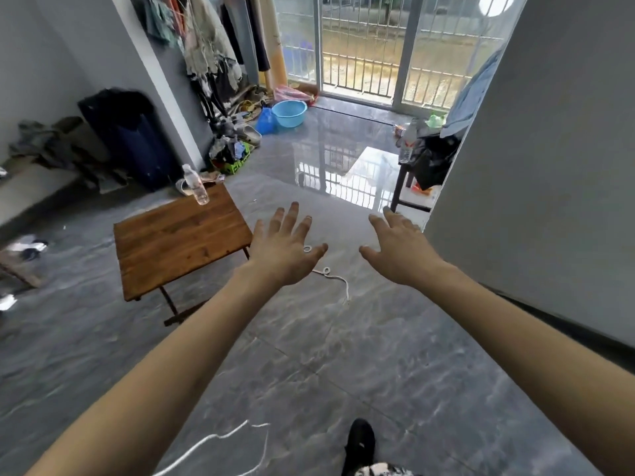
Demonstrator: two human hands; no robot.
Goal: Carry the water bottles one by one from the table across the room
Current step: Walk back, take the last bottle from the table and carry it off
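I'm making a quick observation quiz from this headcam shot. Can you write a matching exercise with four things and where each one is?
Things:
1. water bottle
2. blue basin
3. white cord
4. left hand

Places:
A. on the floor near the glass door
B. held out open, holding nothing
C. on the far corner of the wooden table
D. on the floor between the two hands

Pairs: 1-C, 2-A, 3-D, 4-B

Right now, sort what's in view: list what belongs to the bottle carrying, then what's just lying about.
Job:
bottle on the wooden table
bottle on the dark table
left hand and right hand, both empty

Lying about:
basin
suitcase
cord
green basket
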